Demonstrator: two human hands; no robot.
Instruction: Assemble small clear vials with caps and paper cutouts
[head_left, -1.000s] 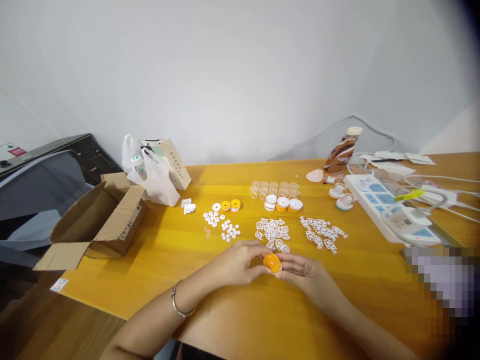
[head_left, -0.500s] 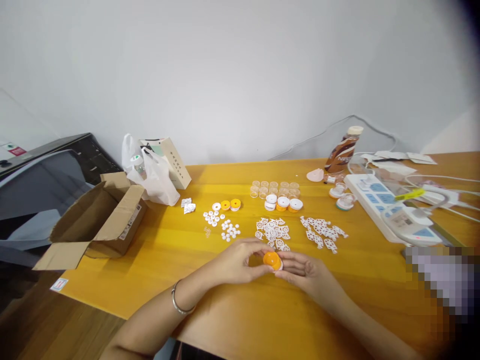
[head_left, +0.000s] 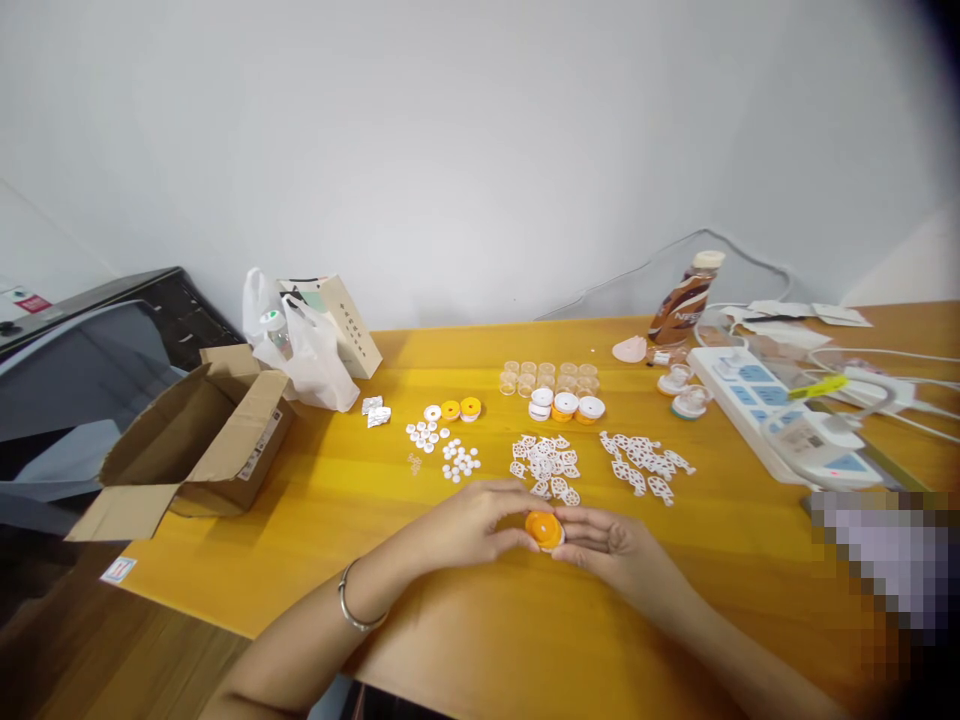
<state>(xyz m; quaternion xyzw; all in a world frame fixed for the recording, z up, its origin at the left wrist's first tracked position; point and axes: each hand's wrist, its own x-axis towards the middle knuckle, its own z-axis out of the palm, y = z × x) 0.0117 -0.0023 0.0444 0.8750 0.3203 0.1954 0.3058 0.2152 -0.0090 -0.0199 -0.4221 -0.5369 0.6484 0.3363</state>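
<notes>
Between my two hands is a small round orange and white plastic piece (head_left: 544,530), its orange face with a pale centre spot turned towards me. My left hand (head_left: 484,522) pinches its left edge between thumb and fingers. From the other side, my right hand (head_left: 615,545) grips the right rim, fingers stretched along the back. Just beyond the hands lie white spoked plastic parts (head_left: 546,460), with another group of white cut-out parts (head_left: 649,462) to the right. White and orange round pieces (head_left: 566,405) stand behind them, in front of clear plastic cups (head_left: 547,378).
Small white discs (head_left: 459,462) and yellow-orange rings (head_left: 470,407) lie left of centre. An open cardboard box (head_left: 225,440), a white plastic bag (head_left: 311,350) and a paper bag (head_left: 349,325) stand left. At right are a brown bottle (head_left: 682,305) and a power strip (head_left: 772,415) with cables.
The orange and white piece has tilted, so its orange face now shows flatter and rounder. Both hands have shifted only slightly and still hold it.
</notes>
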